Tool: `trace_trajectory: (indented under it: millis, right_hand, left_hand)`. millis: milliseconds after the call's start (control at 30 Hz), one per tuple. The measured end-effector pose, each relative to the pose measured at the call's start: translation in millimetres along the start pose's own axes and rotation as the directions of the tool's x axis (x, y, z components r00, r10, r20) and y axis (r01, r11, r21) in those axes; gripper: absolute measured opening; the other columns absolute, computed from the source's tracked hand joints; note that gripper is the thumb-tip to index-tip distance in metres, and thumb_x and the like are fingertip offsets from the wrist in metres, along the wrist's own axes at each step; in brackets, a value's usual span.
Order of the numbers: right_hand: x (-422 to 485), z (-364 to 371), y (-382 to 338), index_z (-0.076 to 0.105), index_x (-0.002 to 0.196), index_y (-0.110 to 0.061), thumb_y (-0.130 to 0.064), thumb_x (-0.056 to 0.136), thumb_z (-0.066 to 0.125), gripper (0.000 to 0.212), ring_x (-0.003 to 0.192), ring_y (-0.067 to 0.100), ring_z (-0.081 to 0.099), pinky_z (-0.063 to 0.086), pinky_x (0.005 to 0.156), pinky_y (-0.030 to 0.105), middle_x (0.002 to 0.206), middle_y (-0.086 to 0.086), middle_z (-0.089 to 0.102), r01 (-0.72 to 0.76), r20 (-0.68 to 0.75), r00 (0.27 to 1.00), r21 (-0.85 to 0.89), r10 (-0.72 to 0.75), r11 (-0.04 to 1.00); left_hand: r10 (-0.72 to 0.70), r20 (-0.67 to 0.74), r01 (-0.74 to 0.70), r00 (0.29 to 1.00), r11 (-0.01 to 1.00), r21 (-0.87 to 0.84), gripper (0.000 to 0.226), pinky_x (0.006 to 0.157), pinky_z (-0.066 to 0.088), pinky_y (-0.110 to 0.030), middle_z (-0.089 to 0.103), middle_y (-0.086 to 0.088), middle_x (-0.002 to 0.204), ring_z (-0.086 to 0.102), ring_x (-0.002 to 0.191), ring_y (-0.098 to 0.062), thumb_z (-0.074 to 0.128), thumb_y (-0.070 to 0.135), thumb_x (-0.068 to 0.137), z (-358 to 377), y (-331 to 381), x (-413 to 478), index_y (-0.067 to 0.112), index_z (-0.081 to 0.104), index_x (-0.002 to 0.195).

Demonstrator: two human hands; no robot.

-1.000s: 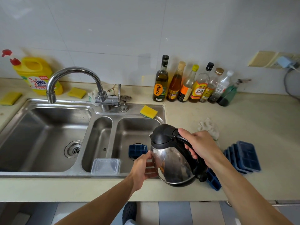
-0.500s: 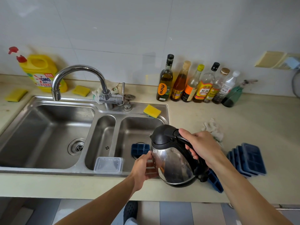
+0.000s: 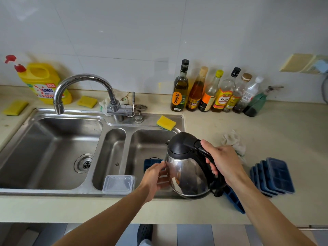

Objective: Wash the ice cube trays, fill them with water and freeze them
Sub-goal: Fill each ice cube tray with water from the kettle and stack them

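A steel kettle (image 3: 186,173) with a black lid hangs tilted over the right edge of the right sink basin (image 3: 150,142). My right hand (image 3: 223,162) grips its black handle. The fingers of my left hand (image 3: 156,176) rest flat against the kettle's steel side. A dark blue ice cube tray (image 3: 150,163) lies in the right basin, partly hidden by my left hand. Another blue tray (image 3: 234,199) lies on the counter under my right forearm. A stack of several blue trays (image 3: 273,176) stands on the counter to the right.
A clear plastic box (image 3: 118,184) sits in the narrow middle basin. The faucet (image 3: 83,89) arches over the large left basin (image 3: 53,150). A yellow sponge (image 3: 166,123) lies on the sink rim. Several bottles (image 3: 216,93) line the wall; a rag (image 3: 232,141) lies beyond my right hand.
Both hands and the kettle stay almost where they were. The view has shifted slightly, so the sink and counter appear a little further right.
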State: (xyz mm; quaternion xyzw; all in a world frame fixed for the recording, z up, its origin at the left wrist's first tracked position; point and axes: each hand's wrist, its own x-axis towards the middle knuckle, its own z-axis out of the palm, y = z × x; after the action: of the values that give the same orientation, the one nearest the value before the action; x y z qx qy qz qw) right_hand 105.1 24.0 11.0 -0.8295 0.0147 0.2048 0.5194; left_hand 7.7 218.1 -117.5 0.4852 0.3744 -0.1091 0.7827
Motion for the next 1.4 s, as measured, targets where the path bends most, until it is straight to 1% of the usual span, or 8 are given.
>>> trace_trajectory:
  millis: [167, 333, 500, 633, 1067, 1233, 1333, 1400]
  right_hand:
    - [14, -2, 10, 0.066, 0.051, -0.017, -0.071, 0.077, 0.064, 0.06, 0.042, 0.018, 0.049, 0.044, 0.048, 0.032, 0.049, 0.005, 0.057, 0.022, -0.114, 0.993, 0.111, -0.009, 0.994]
    - [35, -6, 19, 0.068, 0.058, -0.016, -0.075, 0.079, 0.06, 0.063, 0.045, 0.02, 0.053, 0.05, 0.056, 0.036, 0.051, 0.009, 0.059, 0.062, -0.215, 0.976, 0.151, -0.029, 0.987]
    - [68, -13, 22, 0.069, 0.055, -0.021, -0.063, 0.088, 0.062, 0.053, 0.044, 0.017, 0.053, 0.05, 0.051, 0.031, 0.052, 0.005, 0.059, 0.027, -0.306, 0.95, 0.293, 0.067, 0.956]
    - [92, -18, 23, 0.066, 0.054, -0.018, -0.059, 0.091, 0.06, 0.056, 0.041, 0.011, 0.052, 0.047, 0.042, 0.018, 0.051, 0.004, 0.058, 0.031, -0.369, 0.926, 0.282, 0.078, 0.959]
    - [122, -29, 35, 0.069, 0.074, -0.009, -0.052, 0.1, 0.053, 0.053, 0.059, 0.012, 0.062, 0.05, 0.06, 0.02, 0.064, 0.004, 0.067, -0.007, -0.347, 0.935, 0.179, 0.07, 0.984]
    - [101, -23, 26, 0.063, 0.104, -0.012, -0.043, 0.095, 0.064, 0.032, 0.088, 0.016, 0.058, 0.043, 0.068, 0.019, 0.095, 0.0, 0.063, 0.183, -0.565, 0.76, -0.288, -0.321, 0.94]
    - [90, -4, 18, 0.063, 0.099, -0.011, -0.033, 0.094, 0.07, 0.024, 0.092, 0.017, 0.052, 0.043, 0.076, 0.028, 0.094, 0.002, 0.061, 0.394, -0.434, 0.674, -0.473, -0.598, 0.788]
    - [86, 15, 14, 0.064, 0.094, -0.013, -0.033, 0.094, 0.071, 0.021, 0.085, 0.016, 0.055, 0.045, 0.073, 0.028, 0.089, 0.001, 0.063, 0.45, -0.346, 0.726, -0.414, -0.594, 0.791]
  left_hand:
    - [0.155, 0.02, -0.156, 0.988, 0.978, 0.138, 0.027, 0.09, 0.053, -0.046, 0.073, -0.019, 0.112, 0.066, 0.102, -0.031, 0.057, 0.027, 0.102, 6, 38, 16, 0.005, 0.069, 0.112]
    - [0.279, 0.154, -0.316, 0.948, 0.888, 0.336, 0.019, 0.089, 0.057, -0.041, 0.074, 0.002, 0.109, 0.065, 0.1, -0.014, 0.054, 0.025, 0.104, 26, 90, 24, 0.021, 0.072, 0.108]
    - [0.272, 0.326, -0.401, 0.905, 0.803, 0.441, 0.029, 0.091, 0.055, -0.029, 0.069, 0.004, 0.123, 0.064, 0.112, -0.008, 0.051, 0.021, 0.105, 57, 126, 38, 0.02, 0.063, 0.132]
    - [0.238, 0.38, -0.418, 0.894, 0.751, 0.512, 0.036, 0.103, 0.051, -0.036, 0.064, 0.001, 0.133, 0.06, 0.12, -0.013, 0.052, 0.024, 0.105, 76, 143, 61, 0.02, 0.056, 0.141]
    - [0.23, 0.382, -0.417, 0.895, 0.734, 0.536, 0.042, 0.099, 0.05, -0.038, 0.057, 0.002, 0.14, 0.057, 0.119, -0.014, 0.055, 0.025, 0.103, 105, 149, 116, 0.02, 0.05, 0.144]
    - [0.348, 0.213, -0.404, 0.913, 0.7, 0.589, 0.036, 0.106, 0.048, -0.048, 0.061, -0.002, 0.123, 0.059, 0.118, -0.023, 0.056, 0.023, 0.102, 80, 137, 109, 0.008, 0.057, 0.135]
    - [0.345, 0.034, -0.297, 0.938, 0.75, 0.591, 0.023, 0.105, 0.047, -0.053, 0.066, -0.01, 0.111, 0.063, 0.11, -0.031, 0.056, 0.021, 0.102, 41, 127, 100, 0.007, 0.064, 0.118]
    - [0.372, -0.051, -0.24, 0.927, 0.692, 0.681, 0.019, 0.096, 0.055, -0.048, 0.071, -0.011, 0.108, 0.068, 0.102, -0.031, 0.055, 0.027, 0.102, 4, 118, 87, 0.015, 0.068, 0.11]
